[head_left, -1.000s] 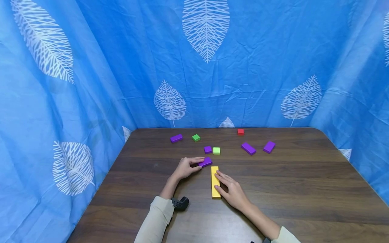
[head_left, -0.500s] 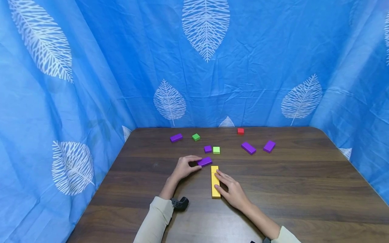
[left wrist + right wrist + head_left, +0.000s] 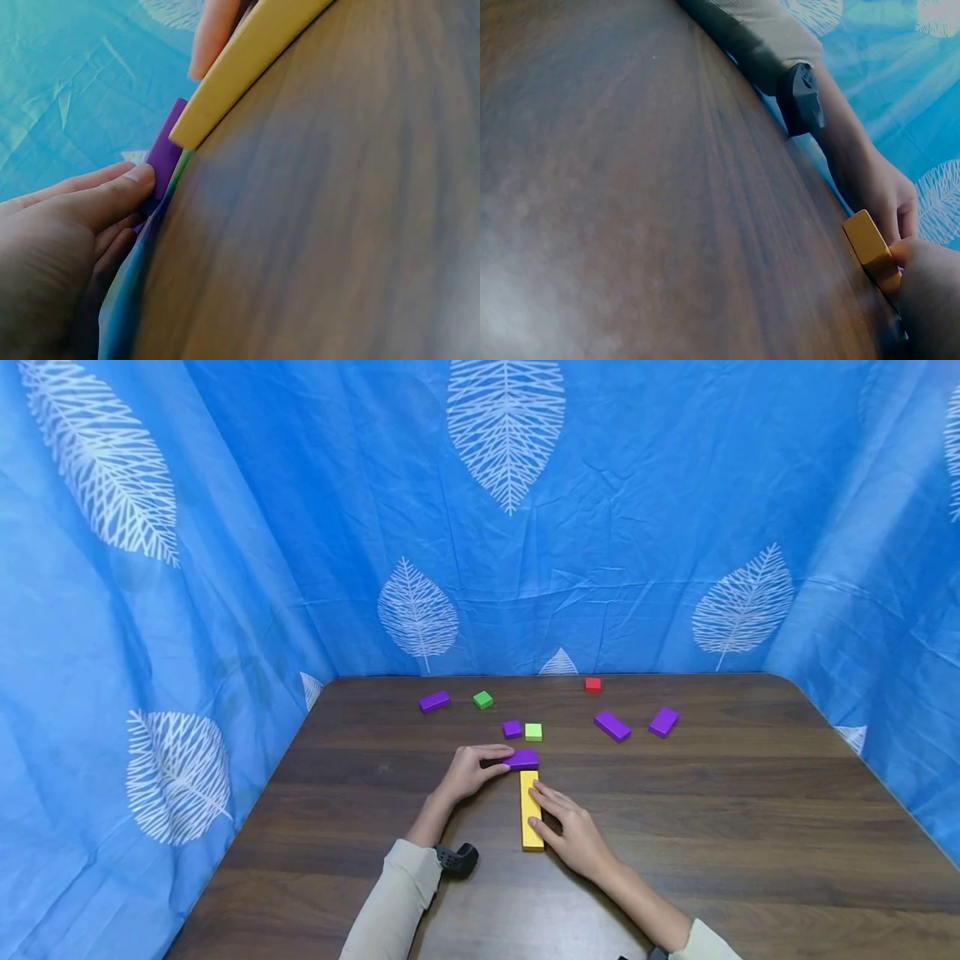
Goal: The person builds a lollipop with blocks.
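Note:
In the head view, my left hand (image 3: 467,772) pinches a purple rectangular block (image 3: 522,760) between thumb and fingers. That block lies crosswise at the far end of a yellow bar (image 3: 531,818), which points away from me. In the left wrist view the purple block (image 3: 165,157) shows right by the yellow bar's end, my left thumb (image 3: 135,187) on its near face. My right hand (image 3: 573,833) rests along the bar's right side, its thumb and fingertips touching it with relaxed fingers. In the right wrist view the thumb meets the yellow bar (image 3: 870,244).
Beyond my hands lie a small purple block (image 3: 512,729), a light green block (image 3: 533,732), a green block (image 3: 483,700) and a red block (image 3: 593,685). Longer purple blocks (image 3: 612,727) lie farther out on the brown table (image 3: 712,827). A blue curtain (image 3: 637,510) surrounds the far side.
My left hand has moved right with the purple block, turning it to lie across the yellow bar's far end. My right hand and the yellow bar have stayed in place.

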`<state>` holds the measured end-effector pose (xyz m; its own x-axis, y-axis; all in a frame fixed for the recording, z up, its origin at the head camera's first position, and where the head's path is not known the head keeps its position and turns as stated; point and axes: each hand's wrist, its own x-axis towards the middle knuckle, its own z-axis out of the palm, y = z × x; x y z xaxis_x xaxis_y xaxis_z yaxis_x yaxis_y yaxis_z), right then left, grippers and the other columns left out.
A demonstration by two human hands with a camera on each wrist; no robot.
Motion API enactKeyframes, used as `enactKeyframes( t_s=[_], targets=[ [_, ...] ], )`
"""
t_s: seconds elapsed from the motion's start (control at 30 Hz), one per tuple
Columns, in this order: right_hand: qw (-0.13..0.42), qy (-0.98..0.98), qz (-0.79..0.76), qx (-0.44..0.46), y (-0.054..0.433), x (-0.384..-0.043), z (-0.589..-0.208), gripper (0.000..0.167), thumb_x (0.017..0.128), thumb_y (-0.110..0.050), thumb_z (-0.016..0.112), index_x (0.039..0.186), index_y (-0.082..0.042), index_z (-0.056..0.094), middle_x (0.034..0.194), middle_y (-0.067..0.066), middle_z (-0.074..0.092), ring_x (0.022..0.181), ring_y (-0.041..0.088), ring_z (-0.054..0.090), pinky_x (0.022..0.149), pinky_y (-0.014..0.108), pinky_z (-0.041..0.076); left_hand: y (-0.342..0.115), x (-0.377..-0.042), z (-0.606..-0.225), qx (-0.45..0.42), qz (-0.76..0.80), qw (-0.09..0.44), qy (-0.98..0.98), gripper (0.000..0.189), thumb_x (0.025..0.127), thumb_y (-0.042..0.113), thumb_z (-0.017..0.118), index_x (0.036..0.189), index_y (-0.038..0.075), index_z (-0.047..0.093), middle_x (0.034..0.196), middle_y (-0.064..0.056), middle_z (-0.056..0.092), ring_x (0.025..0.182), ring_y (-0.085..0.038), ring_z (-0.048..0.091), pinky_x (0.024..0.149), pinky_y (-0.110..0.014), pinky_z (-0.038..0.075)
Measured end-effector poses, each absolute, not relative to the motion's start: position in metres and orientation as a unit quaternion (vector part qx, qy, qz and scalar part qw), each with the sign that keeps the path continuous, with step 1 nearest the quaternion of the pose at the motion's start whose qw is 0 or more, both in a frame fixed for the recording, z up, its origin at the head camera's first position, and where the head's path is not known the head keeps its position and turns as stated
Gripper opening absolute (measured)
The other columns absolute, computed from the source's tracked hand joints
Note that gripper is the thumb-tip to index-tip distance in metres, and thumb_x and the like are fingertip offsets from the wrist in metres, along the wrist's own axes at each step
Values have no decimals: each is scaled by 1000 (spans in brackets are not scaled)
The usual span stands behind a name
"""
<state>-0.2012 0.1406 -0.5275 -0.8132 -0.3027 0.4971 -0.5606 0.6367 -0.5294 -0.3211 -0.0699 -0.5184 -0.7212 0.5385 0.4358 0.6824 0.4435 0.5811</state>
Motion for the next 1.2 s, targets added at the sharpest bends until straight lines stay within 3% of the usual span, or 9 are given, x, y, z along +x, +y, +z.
enactKeyframes(
  t_s=[0.43, 1.2],
  targets=[
    [184, -885, 351, 243, 140, -201, -527, 43, 87, -22, 64, 126, -4, 57, 132, 12, 51, 116, 35, 50, 94, 48, 41, -61, -319, -519, -364, -384, 52, -847, 29, 86, 19, 67, 113, 9, 68, 114, -1, 64, 110, -12, 56, 93, -27, 44],
    [193, -882, 351, 250, 140, -202, -529, 44, 87, -23, 66, 125, -4, 58, 132, 11, 51, 117, 32, 50, 93, 47, 42, -61, -318, -517, -361, -383, 49, -849, 29, 86, 21, 67, 113, 10, 68, 114, 0, 64, 111, -13, 56, 95, -28, 42]
  ],
)
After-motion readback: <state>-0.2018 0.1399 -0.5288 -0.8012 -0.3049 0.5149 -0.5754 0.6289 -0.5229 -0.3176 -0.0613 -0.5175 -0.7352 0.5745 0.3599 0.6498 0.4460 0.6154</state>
